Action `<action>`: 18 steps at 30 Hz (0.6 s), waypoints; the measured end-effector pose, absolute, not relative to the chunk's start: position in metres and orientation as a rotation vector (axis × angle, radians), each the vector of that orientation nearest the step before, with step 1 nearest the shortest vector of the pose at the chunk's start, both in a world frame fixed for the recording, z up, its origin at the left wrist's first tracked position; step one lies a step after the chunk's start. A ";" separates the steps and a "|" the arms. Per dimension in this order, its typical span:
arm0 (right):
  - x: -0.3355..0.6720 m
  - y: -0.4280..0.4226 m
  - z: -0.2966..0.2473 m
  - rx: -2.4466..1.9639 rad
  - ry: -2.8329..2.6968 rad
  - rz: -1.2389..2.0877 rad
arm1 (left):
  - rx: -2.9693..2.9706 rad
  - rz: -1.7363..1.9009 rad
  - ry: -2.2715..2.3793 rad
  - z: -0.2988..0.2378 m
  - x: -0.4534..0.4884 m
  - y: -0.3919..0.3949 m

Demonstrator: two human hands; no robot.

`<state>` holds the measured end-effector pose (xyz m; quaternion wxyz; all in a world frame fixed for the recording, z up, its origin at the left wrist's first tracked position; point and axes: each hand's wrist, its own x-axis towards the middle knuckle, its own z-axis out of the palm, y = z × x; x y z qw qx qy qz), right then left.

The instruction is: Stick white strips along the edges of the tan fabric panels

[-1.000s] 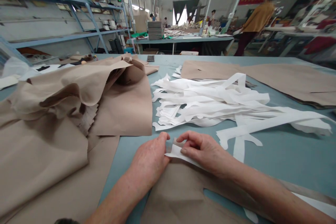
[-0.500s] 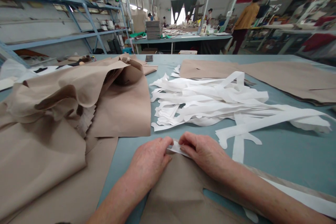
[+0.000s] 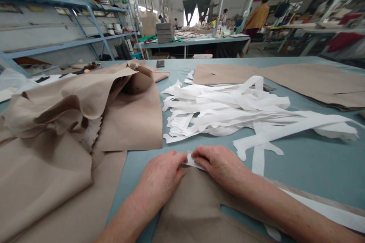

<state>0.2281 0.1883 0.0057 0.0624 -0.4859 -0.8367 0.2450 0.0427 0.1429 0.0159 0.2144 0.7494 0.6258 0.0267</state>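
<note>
Near the front of the table, my left hand (image 3: pixel 167 171) and my right hand (image 3: pixel 215 163) meet at the far edge of a brown fabric piece (image 3: pixel 196 205). A white strip (image 3: pixel 194 162) lies along that edge, between my fingertips. My left thumb and fingers pinch the edge at its left end. The right fingers are bent and pressed together on the white strip. More white strip (image 3: pixel 319 209) shows beyond my right forearm, along the same brown piece. A pile of loose white strips (image 3: pixel 222 110) lies just past my hands.
Crumpled brown fabric (image 3: pixel 62 121) covers the left side of the blue-green table (image 3: pixel 308 167). Flat brown pieces (image 3: pixel 308 79) are stacked at the back right. A small dark object (image 3: pixel 160 63) sits near the far edge. Blue shelving (image 3: pixel 94 19) and a person (image 3: pixel 258 15) are farther off.
My hands keep nearly the same place at the fabric edge; the right fingers have shifted slightly over the white strip. The view has tilted a little, and the person in the background has moved away.
</note>
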 end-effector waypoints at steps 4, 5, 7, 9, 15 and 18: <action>0.229 0.188 0.007 -1.460 -2.541 0.748 | 2.075 0.065 1.749 0.016 0.043 0.143; 0.229 0.189 0.007 -1.452 -2.543 0.751 | 2.074 0.065 1.755 0.016 0.043 0.143; 0.230 0.190 0.005 -1.441 -2.544 0.750 | 2.073 0.061 1.760 0.015 0.043 0.143; 0.230 0.191 0.003 -1.430 -2.545 0.746 | 2.077 0.054 1.755 0.015 0.043 0.144; 0.229 0.191 0.003 -1.418 -2.539 0.750 | 2.091 0.042 1.734 0.015 0.043 0.143; 0.228 0.191 0.005 -1.428 -2.546 0.749 | 2.097 0.037 1.735 0.015 0.043 0.143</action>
